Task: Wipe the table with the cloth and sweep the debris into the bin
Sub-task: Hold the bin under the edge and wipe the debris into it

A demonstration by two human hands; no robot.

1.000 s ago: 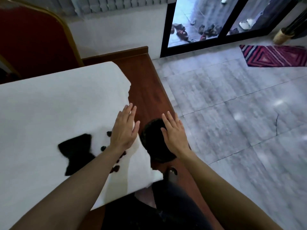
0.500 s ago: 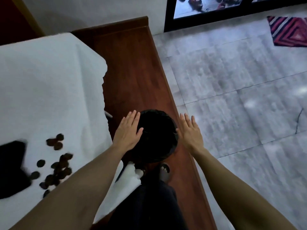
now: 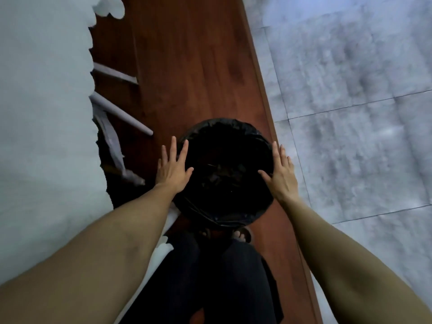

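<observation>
— Where's the bin right now?

— Down on the red-brown wooden strip of floor, just in front of the feet, right beside the hanging edge of the white cover on the counter. Lined with a black bag, mouth facing up.

— And the hands?

— One on each side of the rim. Left hand flat, fingers straight and spread, thumb reaching in over the dark opening. Right hand the same on the far side, fingers straight along the rim, thumb pointing inward. Neither curled around anything, so both open, bracketing the bin rather than clutching it. Hard to say whether the palms actually press the bag or sit just off it.

— Why hold it like that?

— Probably to steady or shift it: two flat palms on opposite sides allow a squeeze-and-slide or a lift without crumpling the loose bag. Likely aim is tucking it close under the counter edge so swept debris drops straight in.

— Cloth and debris?

— Neither in view here; only the white cover at the left, with pale tube-like legs showing underneath.

— Anything else around?

— Grey tiled floor to the right, dark trousers and toes at the bottom.

— Progress?

— Looks like preparation only; sweeping apparently not yet done.
</observation>
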